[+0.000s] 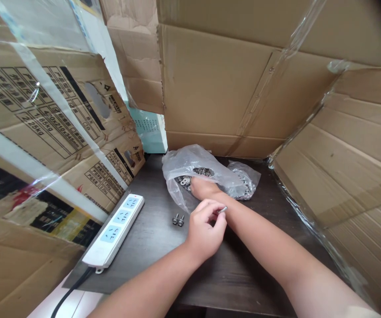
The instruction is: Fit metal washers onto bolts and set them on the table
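My left hand is closed in a pinch on a small metal piece, above the dark table and in front of my right forearm. My right hand reaches into the mouth of a clear plastic bag; its fingertips are hidden among the metal parts. Small shiny metal parts fill the bag's opening. Two bolts with dark heads stand side by side on the table, left of my left hand.
A white power strip with a black cable lies at the table's left. Behind the first bag's right side sits another clear bag of metal parts. Cardboard walls enclose the back and both sides. A pale green box stands at the back left.
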